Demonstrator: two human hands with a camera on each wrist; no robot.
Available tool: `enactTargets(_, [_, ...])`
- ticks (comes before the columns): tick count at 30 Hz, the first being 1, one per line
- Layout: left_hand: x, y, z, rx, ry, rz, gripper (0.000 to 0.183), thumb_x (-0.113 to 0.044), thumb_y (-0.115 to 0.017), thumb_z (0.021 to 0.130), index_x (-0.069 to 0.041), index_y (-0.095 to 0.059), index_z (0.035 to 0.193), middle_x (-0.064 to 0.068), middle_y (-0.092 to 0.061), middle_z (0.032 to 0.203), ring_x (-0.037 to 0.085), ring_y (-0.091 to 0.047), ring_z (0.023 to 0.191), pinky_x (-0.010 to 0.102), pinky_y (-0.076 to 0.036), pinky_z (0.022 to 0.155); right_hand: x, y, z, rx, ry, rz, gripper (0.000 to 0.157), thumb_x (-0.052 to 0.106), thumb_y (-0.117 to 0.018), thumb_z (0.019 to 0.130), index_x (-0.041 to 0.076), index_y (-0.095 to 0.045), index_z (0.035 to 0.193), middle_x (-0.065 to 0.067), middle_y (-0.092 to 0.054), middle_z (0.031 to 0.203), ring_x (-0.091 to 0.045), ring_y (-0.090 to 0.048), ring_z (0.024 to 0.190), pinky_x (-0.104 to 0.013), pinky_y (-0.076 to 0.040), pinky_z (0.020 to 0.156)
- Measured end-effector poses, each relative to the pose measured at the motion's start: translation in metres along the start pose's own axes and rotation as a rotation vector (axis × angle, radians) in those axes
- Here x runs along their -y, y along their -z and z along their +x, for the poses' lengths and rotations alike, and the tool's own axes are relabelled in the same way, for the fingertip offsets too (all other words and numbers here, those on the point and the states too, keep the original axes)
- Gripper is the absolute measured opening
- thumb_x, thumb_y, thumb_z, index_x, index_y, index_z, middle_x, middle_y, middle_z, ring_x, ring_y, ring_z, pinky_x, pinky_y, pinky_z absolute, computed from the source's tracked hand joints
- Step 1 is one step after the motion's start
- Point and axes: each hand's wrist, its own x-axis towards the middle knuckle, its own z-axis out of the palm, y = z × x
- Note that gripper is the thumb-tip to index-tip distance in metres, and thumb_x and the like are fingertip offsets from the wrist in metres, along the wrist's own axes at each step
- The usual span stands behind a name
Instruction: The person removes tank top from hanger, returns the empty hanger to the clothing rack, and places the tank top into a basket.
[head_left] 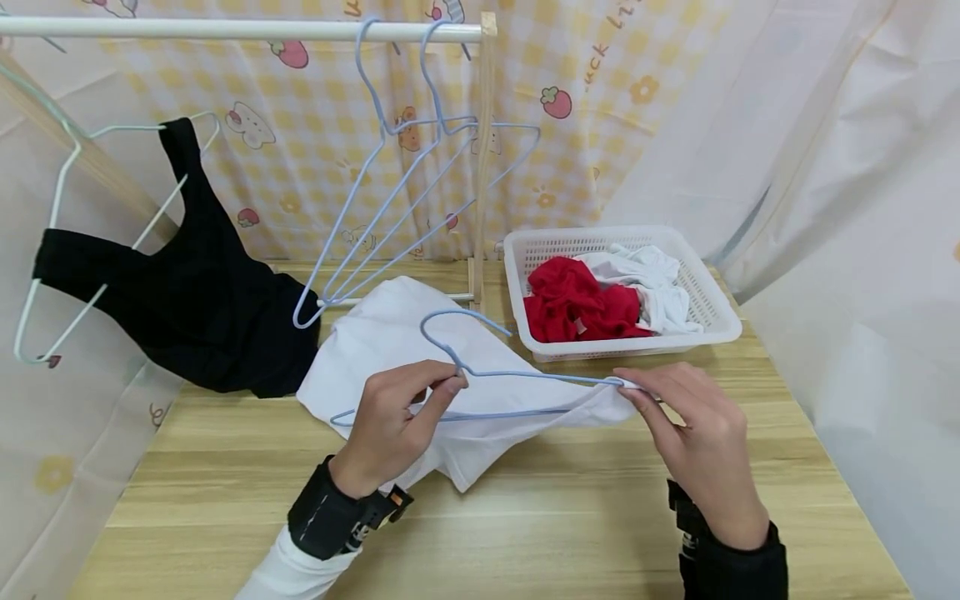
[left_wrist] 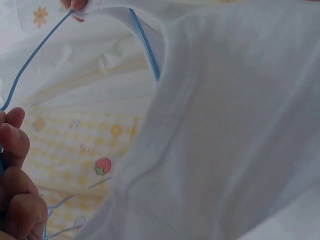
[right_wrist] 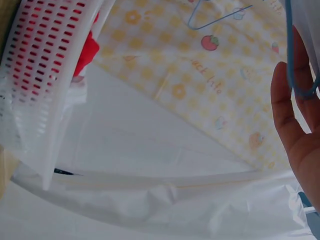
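A blue wire hanger (head_left: 525, 374) is held over a white garment (head_left: 408, 333), its hook up and tilted away. My left hand (head_left: 397, 412) pinches the hanger just under the hook. At the hanger's right end my right hand (head_left: 693, 429) pinches the garment's edge, with the wire end at the fingers. The hanger's lower bar lies partly under the cloth on the right, while its left end shows over the cloth. In the left wrist view the white garment (left_wrist: 225, 100) fills much of the picture. The hanger's rounded end (right_wrist: 291, 60) passes by the right fingers in the right wrist view.
A rack with a white rail (head_left: 225, 30) holds two empty blue hangers (head_left: 375, 208). On the left, a black tank top (head_left: 217, 308) hangs on a pale green hanger (head_left: 56, 200). A white basket (head_left: 716, 312) holds red cloth (head_left: 581, 300) and white cloth (head_left: 660, 287) on the wooden table (head_left: 562, 533).
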Motion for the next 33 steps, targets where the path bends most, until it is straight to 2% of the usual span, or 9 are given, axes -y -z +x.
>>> enactTargets(4, [0.003,0.010,-0.009,-0.014,0.059,-0.012,0.010,-0.001,-0.070,0.101,-0.005,-0.078,0.099,0.005,-0.077,0.086,0.009,-0.057,0.068,0.016,-0.047,0.061,-0.009,0.003,-0.004,0.001,-0.023,0.014,0.041,0.041,-0.066,0.107,0.005,-0.085,0.109,-0.008,-0.081,0.090,-0.011,-0.066,0.085,-0.006,-0.046,0.090])
enactTargets(10, [0.005,0.020,-0.020,-0.027,0.199,-0.070,0.020,0.013,-0.068,0.096,-0.005,-0.075,0.096,0.003,-0.065,0.075,0.004,-0.049,0.064,0.016,-0.039,0.056,-0.018,0.008,-0.009,-0.043,-0.078,0.018,0.042,0.040,-0.067,0.105,0.002,-0.085,0.108,-0.012,-0.081,0.089,0.006,-0.064,0.090,-0.005,-0.044,0.083])
enactTargets(14, [0.008,0.022,-0.024,-0.056,0.233,-0.122,0.025,0.016,-0.062,0.098,-0.006,-0.072,0.093,-0.002,-0.052,0.068,0.004,-0.044,0.060,0.021,-0.036,0.052,-0.020,0.010,-0.011,-0.086,-0.135,0.012,0.031,0.030,-0.073,0.102,0.001,-0.085,0.106,-0.015,-0.080,0.087,0.017,-0.063,0.094,-0.004,-0.044,0.083])
enactTargets(18, [0.009,0.023,-0.026,-0.080,0.245,-0.167,0.026,0.018,-0.059,0.098,-0.004,-0.070,0.091,-0.002,-0.050,0.068,0.006,-0.044,0.059,0.024,-0.036,0.053,-0.020,0.007,-0.007,-0.088,-0.163,0.072,0.023,0.018,-0.079,0.099,0.000,-0.082,0.113,-0.016,-0.077,0.090,0.012,-0.065,0.094,-0.008,-0.049,0.088])
enactTargets(22, [0.007,0.024,-0.024,-0.078,0.223,-0.186,0.024,0.019,-0.059,0.096,-0.001,-0.070,0.089,-0.001,-0.052,0.068,0.009,-0.046,0.059,0.023,-0.039,0.054,-0.016,-0.001,-0.002,-0.009,-0.186,0.094,0.044,0.007,-0.086,0.092,0.003,-0.074,0.135,-0.010,-0.075,0.096,0.001,-0.064,0.090,-0.010,-0.050,0.088])
enactTargets(24, [0.007,0.024,-0.024,-0.069,0.213,-0.190,0.025,0.020,-0.059,0.095,-0.001,-0.070,0.089,-0.001,-0.053,0.068,0.008,-0.047,0.060,0.022,-0.040,0.054,-0.015,-0.005,0.000,0.030,-0.197,0.067,0.054,-0.001,-0.087,0.087,0.006,-0.073,0.138,-0.008,-0.075,0.099,0.001,-0.063,0.089,-0.007,-0.048,0.087])
enactTargets(26, [0.007,0.025,-0.024,-0.064,0.199,-0.182,0.027,0.021,-0.060,0.093,-0.003,-0.072,0.090,-0.001,-0.054,0.068,0.006,-0.047,0.060,0.022,-0.039,0.053,-0.014,-0.008,0.000,0.041,-0.199,0.035,0.054,-0.009,-0.088,0.081,0.004,-0.076,0.131,-0.009,-0.077,0.100,0.004,-0.061,0.091,-0.005,-0.047,0.088])
enactTargets(29, [0.009,0.029,-0.025,-0.059,0.199,-0.178,0.030,0.022,-0.060,0.093,-0.005,-0.072,0.090,-0.002,-0.054,0.068,0.005,-0.046,0.060,0.023,-0.038,0.052,-0.016,-0.009,-0.001,0.010,-0.200,0.013,0.041,-0.016,-0.087,0.077,0.001,-0.080,0.114,-0.013,-0.078,0.099,0.011,-0.060,0.094,-0.003,-0.047,0.090])
enactTargets(33, [0.010,0.036,-0.027,-0.110,0.216,-0.239,0.028,0.023,-0.053,0.095,0.000,-0.069,0.091,0.000,-0.051,0.069,0.009,-0.042,0.058,0.024,-0.032,0.050,-0.020,-0.004,-0.003,-0.031,-0.222,0.026,0.033,-0.021,-0.083,0.078,0.000,-0.082,0.104,-0.015,-0.079,0.098,0.017,-0.061,0.098,-0.004,-0.050,0.089])
